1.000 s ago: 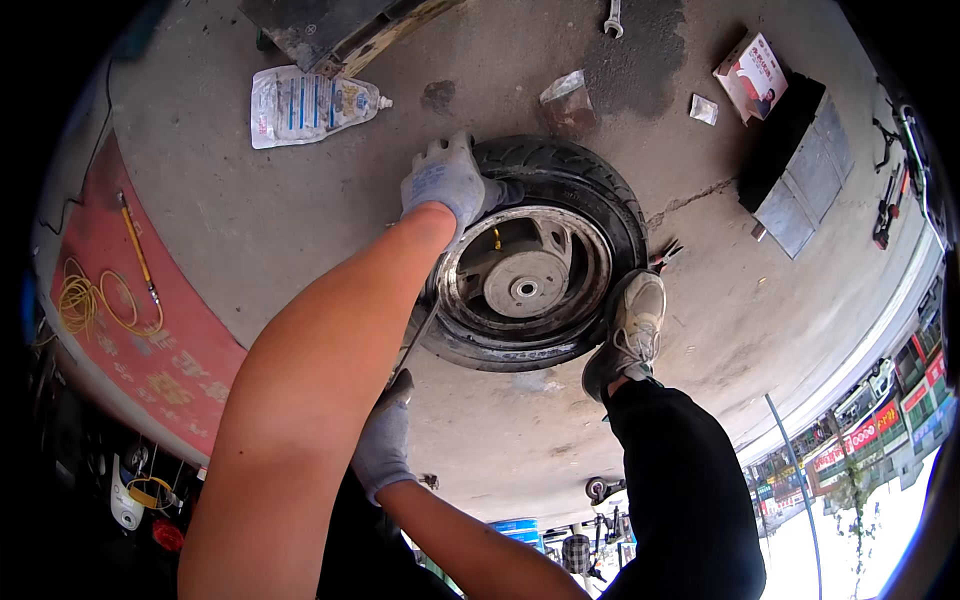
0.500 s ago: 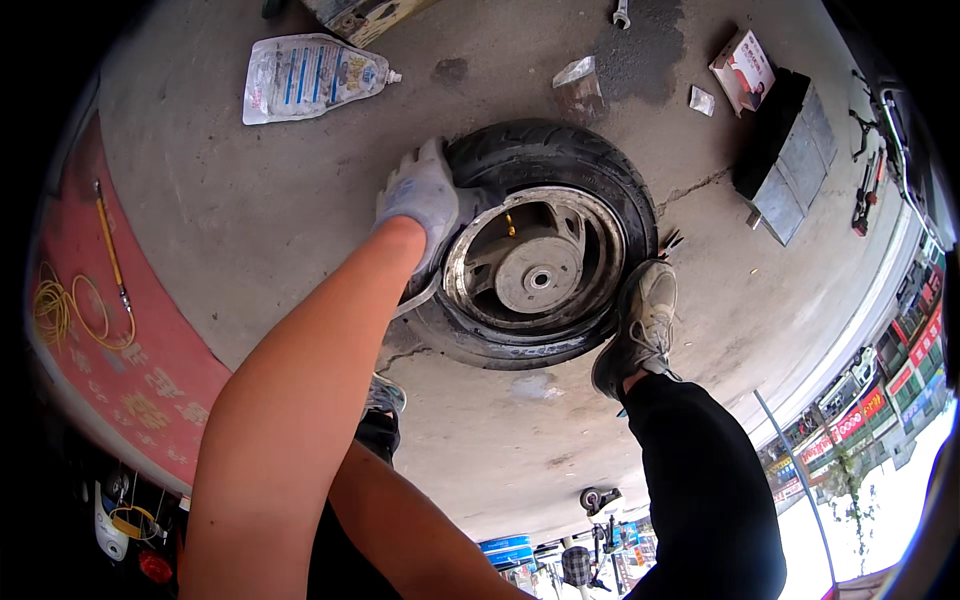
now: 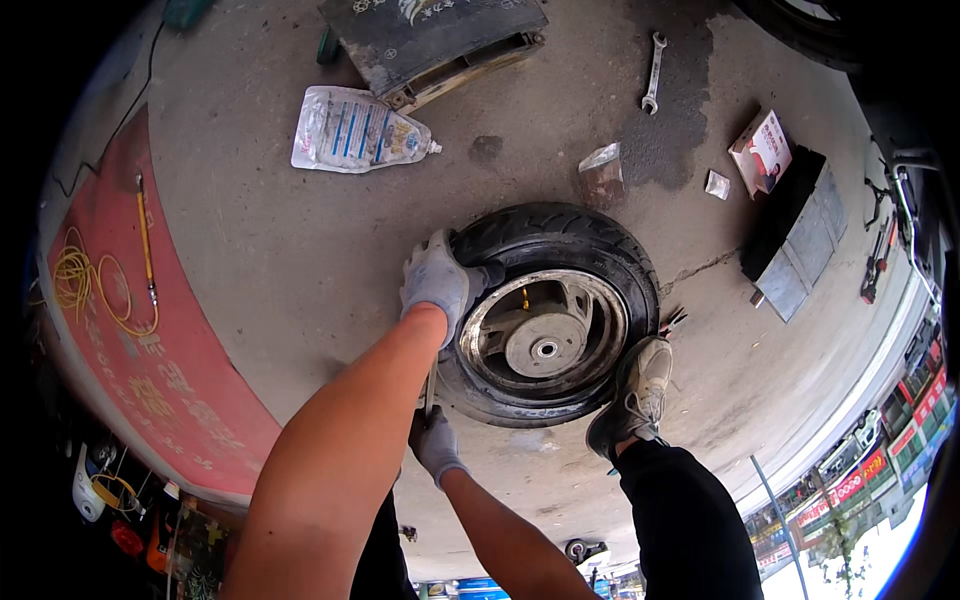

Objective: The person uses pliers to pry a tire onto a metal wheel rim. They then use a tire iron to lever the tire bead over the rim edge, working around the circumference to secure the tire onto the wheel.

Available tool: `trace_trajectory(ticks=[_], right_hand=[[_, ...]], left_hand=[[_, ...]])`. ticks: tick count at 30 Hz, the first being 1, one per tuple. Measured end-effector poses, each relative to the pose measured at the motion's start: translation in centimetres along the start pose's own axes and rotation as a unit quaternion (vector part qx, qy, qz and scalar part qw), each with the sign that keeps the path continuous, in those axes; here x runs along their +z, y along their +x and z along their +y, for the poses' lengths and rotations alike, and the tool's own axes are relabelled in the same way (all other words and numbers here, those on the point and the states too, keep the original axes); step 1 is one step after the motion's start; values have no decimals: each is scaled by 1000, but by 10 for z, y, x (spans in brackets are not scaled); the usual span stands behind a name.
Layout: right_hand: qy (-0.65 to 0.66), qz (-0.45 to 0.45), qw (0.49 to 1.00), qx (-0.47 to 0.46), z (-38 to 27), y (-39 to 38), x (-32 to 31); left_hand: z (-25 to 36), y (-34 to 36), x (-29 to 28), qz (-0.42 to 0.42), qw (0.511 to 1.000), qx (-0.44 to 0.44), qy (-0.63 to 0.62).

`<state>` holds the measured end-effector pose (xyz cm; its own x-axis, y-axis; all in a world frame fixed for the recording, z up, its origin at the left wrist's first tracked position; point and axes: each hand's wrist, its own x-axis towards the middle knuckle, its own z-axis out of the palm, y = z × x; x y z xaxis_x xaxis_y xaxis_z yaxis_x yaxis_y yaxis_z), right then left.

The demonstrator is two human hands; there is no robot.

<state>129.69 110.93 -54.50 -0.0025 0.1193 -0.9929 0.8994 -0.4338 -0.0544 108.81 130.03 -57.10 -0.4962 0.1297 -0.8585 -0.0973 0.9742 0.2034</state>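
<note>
A black tire [image 3: 560, 235] lies flat on the ground around a worn grey metal wheel rim [image 3: 612, 312], with a yellow-tipped valve inside the rim. My left hand [image 3: 440, 272], in a grey glove, is closed over the tire's left side, its dark-coated thumb side reaching toward the rim. Below it, beside the tire's lower left, my right hand [image 3: 437, 446], also gloved, is closed around the end of a thin metal lever [image 3: 431, 388]. My left forearm hides part of the lever and its far end. My right shoe [image 3: 640, 390] touches the tire's lower right side.
An open-ended wrench [image 3: 654, 72], a white pouch [image 3: 362, 132] and a dark battery-like box [image 3: 440, 45] lie beyond the wheel. To the right are a small carton [image 3: 762, 152] and a grey metal box [image 3: 805, 245]. A yellow hose [image 3: 115, 300] lies on red matting at left.
The view has shifted, so the wheel sits lower in it. My right hand, hidden before behind my left forearm, now shows on the lever. My left hand stays on the tire.
</note>
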Motion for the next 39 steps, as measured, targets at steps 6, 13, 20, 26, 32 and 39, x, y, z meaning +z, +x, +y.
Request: trace_trajectory(ticks=[6, 13, 20, 26, 32, 39], right_hand=[[-365, -205, 894, -159, -92, -93, -206], [-499, 52, 822, -269, -242, -153, -338], [-594, 98, 773, -199, -234, -97, -322], [-542, 47, 832, -113, -252, -92, -319], [-508, 64, 843, -162, -223, -90, -339], [-37, -179, 983, -18, -187, -101, -350]], left_hand=[[-14, -4, -7, 4, 1000, -13, 14], [-19, -5, -8, -3, 999, -43, 31], [-12, 10, 3, 15, 999, -5, 41], [-8, 5, 8, 15, 995, -35, 88], [9, 18, 11, 13, 995, -50, 89], [-18, 18, 5, 4, 995, -70, 64]])
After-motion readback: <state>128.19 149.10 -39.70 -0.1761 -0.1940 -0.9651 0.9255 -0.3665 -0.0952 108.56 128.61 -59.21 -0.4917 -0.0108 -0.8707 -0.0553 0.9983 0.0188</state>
